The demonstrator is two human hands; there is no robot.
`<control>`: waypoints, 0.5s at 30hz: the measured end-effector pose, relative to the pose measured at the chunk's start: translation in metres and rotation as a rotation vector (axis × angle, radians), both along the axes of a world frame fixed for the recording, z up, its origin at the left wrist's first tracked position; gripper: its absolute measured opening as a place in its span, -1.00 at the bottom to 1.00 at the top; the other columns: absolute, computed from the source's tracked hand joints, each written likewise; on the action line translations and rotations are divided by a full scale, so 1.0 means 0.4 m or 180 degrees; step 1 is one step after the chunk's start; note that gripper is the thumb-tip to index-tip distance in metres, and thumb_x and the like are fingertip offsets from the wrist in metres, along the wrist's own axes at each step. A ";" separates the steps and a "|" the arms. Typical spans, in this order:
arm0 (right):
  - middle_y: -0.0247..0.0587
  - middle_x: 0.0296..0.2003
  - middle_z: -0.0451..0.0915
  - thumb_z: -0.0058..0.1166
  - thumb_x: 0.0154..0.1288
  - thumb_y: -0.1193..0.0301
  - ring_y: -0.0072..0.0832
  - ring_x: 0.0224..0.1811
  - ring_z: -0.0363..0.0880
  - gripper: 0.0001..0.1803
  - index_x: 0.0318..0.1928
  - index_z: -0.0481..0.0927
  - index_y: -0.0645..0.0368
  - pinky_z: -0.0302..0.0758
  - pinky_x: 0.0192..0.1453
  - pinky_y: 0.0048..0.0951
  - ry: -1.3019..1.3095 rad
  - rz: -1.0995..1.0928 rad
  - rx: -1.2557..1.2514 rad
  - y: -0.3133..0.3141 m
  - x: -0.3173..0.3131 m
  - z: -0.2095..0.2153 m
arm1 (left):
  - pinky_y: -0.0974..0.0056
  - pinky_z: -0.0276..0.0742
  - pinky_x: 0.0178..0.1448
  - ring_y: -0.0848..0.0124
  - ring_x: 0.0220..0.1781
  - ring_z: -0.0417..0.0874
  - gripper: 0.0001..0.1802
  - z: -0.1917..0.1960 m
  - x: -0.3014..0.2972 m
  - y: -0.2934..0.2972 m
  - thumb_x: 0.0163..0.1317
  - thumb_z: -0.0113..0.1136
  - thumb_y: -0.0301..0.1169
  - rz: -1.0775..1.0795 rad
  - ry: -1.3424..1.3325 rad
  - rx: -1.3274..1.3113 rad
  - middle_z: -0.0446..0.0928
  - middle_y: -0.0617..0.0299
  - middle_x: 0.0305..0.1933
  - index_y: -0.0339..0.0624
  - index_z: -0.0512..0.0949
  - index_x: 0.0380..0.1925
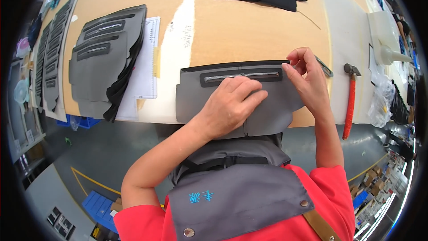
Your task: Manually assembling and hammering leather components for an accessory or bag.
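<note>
Currently, a grey panel (271,109) is laid over the near edge of the surface (258,35). Its middle is overlaid by the left grip (229,105), its upper right corner by the right grip (309,82); whether anything is grasped cannot be told.

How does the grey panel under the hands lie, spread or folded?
Spread: the grey panel shows its broad face and framed slot, its near edge past the table. Cannot tell whether a layer is folded beneath.
</note>
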State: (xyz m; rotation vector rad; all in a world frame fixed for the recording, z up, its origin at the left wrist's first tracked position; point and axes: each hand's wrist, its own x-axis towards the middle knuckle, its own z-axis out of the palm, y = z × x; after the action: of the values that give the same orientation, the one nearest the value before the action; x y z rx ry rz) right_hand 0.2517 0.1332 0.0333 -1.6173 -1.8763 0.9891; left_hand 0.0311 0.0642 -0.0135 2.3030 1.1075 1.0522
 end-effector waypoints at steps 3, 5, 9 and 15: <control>-0.29 -0.26 0.54 0.28 0.32 0.46 -0.54 -0.39 0.40 -0.74 -0.03 0.57 0.20 0.44 -0.22 -0.47 0.0240 0.0602 0.0204 -0.009 -0.053 0.013 | 0.15 0.60 -0.06 0.15 -0.09 0.64 -0.69 0.019 -0.057 -0.048 0.07 0.44 -0.62 0.0406 -0.0030 -0.0214 0.59 0.16 -0.16 -0.19 0.68 -0.14; -0.20 -0.20 0.58 0.27 0.34 0.47 -0.43 -0.33 0.53 -0.77 -0.03 0.57 0.20 0.51 -0.18 -0.41 0.0275 0.0821 -0.0068 -0.008 -0.092 0.018 | 0.25 0.61 -0.22 0.25 -0.25 0.67 -0.73 0.047 -0.098 -0.063 0.13 0.43 -0.64 0.0826 0.0087 -0.0217 0.59 0.18 -0.24 -0.22 0.67 -0.15; -0.10 -0.15 0.59 0.20 0.37 0.53 -0.20 -0.14 0.67 -0.85 -0.10 0.54 0.21 0.59 -0.07 -0.27 0.0541 0.1499 -0.0027 -0.003 -0.149 -0.020 | 0.39 0.55 -0.33 0.50 -0.37 0.62 -0.78 0.070 -0.136 -0.062 0.21 0.46 -0.55 0.1939 -0.0371 -0.1565 0.60 0.21 -0.22 -0.26 0.66 -0.16; -0.18 -0.22 0.56 0.26 0.33 0.56 -0.35 -0.23 0.65 -0.84 -0.13 0.57 0.24 0.59 -0.10 -0.34 0.0515 0.1694 0.0186 -0.015 -0.169 -0.071 | 0.42 0.51 -0.37 0.58 -0.47 0.56 -0.78 0.054 -0.145 -0.039 0.21 0.49 -0.48 0.1948 -0.0029 -0.1425 0.59 0.25 -0.23 -0.26 0.66 -0.18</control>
State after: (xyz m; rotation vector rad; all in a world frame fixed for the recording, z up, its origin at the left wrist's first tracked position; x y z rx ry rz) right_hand 0.1842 0.1273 0.0048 -0.9807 -2.2430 1.2157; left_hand -0.0267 0.0484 0.0081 1.6395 1.8877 0.8771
